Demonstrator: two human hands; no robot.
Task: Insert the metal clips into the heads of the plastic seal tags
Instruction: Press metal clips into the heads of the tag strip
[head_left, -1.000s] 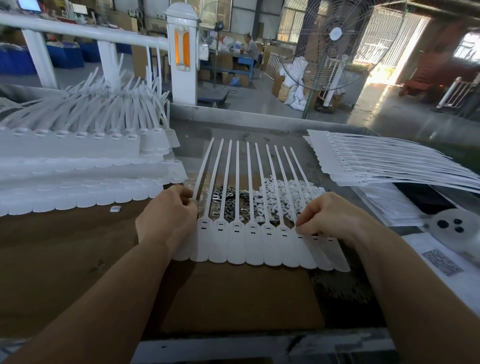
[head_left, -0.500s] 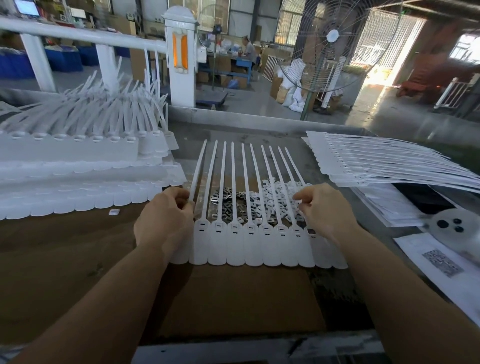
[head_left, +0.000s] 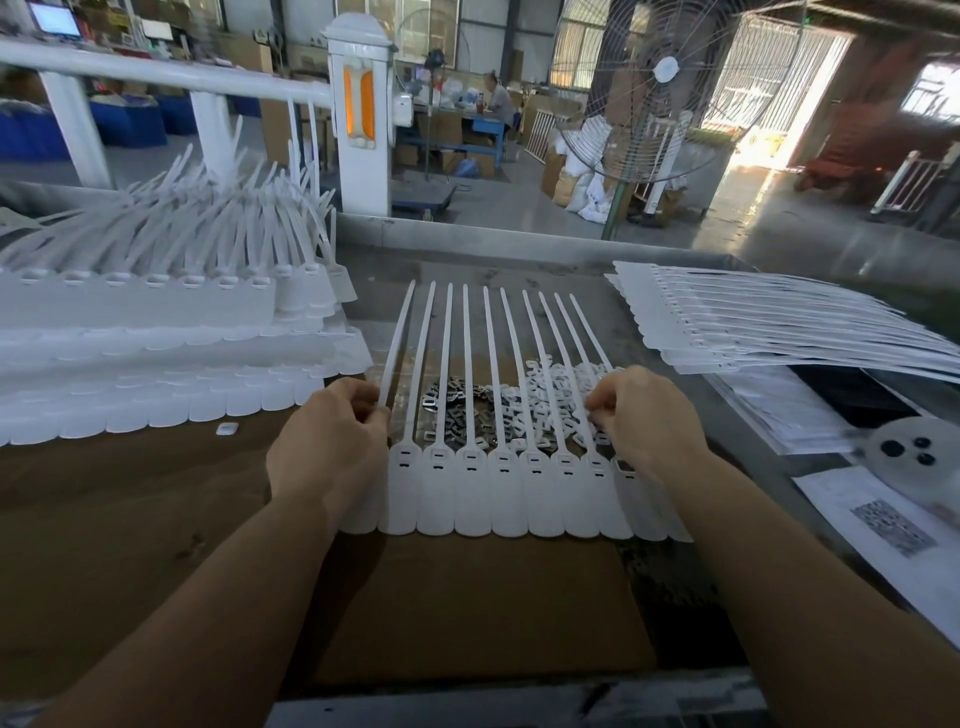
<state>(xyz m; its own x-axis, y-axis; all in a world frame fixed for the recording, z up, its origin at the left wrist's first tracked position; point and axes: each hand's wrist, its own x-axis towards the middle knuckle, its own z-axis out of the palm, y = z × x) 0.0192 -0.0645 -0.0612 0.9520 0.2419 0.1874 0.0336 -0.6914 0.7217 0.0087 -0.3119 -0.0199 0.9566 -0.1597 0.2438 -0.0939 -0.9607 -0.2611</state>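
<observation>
A joined strip of several white plastic seal tags (head_left: 506, 493) lies flat on the brown cardboard (head_left: 467, 613), straps pointing away from me. My left hand (head_left: 327, 447) pinches the leftmost strap just above its head. My right hand (head_left: 644, 421) has its fingers curled at the rightmost straps; I cannot tell what its fingertips hold. Under the straps lie a pile of dark metal clips (head_left: 457, 410) and a pile of small white plastic pieces (head_left: 556, 384).
Stacked tag strips (head_left: 156, 332) fill the left of the table, one small white piece (head_left: 227, 429) lying loose beside them. More flat strips (head_left: 769, 327) fan out at the right over papers. A grey disc (head_left: 909, 457) sits at far right. A standing fan (head_left: 654, 88) is behind.
Both hands slid a little away from me along the straps, from the tag heads toward the piles. The strip stays in place.
</observation>
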